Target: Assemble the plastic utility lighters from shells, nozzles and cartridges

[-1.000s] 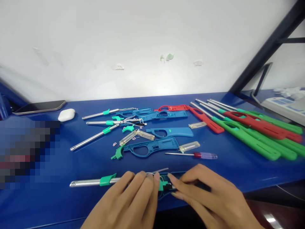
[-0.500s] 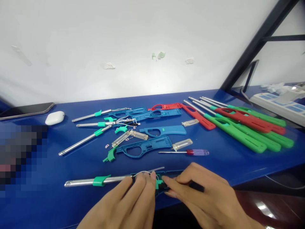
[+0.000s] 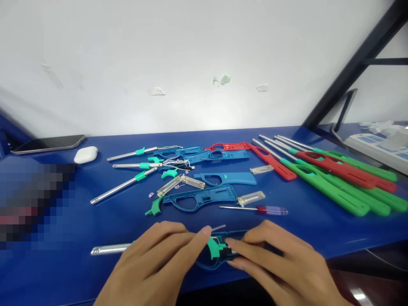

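In front of me lies a half shell of a blue lighter handle (image 3: 213,264), its open side up. A green trigger (image 3: 216,248) and a dark part sit in it, with a thin pale tube (image 3: 218,228) sticking out above. My left hand (image 3: 156,261) is closed over the front of the shell and its metal rod (image 3: 110,249), thumb near the trigger. The rod's green collar is mostly covered. My right hand (image 3: 280,259) pinches the rear of the shell, fingertips at the dark part behind the trigger. The fingers hide much of the inside.
Beyond lie blue half shells (image 3: 204,197), a red half shell (image 3: 229,146), loose metal rods (image 3: 124,185), clear fuel tanks (image 3: 251,198) and a screwdriver (image 3: 255,209). Whole green lighters (image 3: 328,187) and red ones pile up at right. A white earbud case (image 3: 86,155) and a phone (image 3: 47,143) sit at left.
My left hand has shifted over the rod and covers its green collar; its thumb has lifted, showing more of the trigger. My right hand keeps its pinch. The whole view has swung slightly left.
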`<state>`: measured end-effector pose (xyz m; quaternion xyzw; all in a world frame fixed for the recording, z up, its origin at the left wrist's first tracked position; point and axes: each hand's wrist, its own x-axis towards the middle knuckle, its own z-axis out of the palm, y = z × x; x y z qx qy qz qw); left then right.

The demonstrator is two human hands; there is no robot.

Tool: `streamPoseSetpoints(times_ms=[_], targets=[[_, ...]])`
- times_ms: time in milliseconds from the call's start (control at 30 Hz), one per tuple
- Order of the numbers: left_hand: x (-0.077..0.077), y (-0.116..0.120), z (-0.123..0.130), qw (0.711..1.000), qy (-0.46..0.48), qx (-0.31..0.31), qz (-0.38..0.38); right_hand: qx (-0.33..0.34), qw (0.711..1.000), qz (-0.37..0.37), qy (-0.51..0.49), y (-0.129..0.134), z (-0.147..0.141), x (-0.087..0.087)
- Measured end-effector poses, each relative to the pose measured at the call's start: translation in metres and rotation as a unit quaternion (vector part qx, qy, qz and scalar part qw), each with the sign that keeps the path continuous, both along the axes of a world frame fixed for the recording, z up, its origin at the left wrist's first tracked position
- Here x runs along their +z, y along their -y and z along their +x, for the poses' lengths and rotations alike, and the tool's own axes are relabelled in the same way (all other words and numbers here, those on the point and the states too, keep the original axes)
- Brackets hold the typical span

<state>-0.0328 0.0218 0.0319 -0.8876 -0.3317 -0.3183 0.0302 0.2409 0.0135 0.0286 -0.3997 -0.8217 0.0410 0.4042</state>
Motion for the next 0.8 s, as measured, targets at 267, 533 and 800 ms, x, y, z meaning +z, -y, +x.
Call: streamPoseSetpoints(times_ms=[267, 533, 800], targets=[[0.011, -0.013, -0.014, 0.998, -0.017, 0.041, -0.043, -0.004, 1.000, 0.004, 0.014, 0.001, 0.004, -0.003], [0.012, -0.012, -0.009, 0.997, 0.008, 0.028, -0.071, -0.021, 0.999, 0.018, 0.041, 0.006, 0.000, -0.004], [0.012, -0.015, -0.008, 0.992, 0.011, 0.006, -0.124, -0.019, 0.993, 0.041, 0.111, -0.004, -0.008, 0.009]])
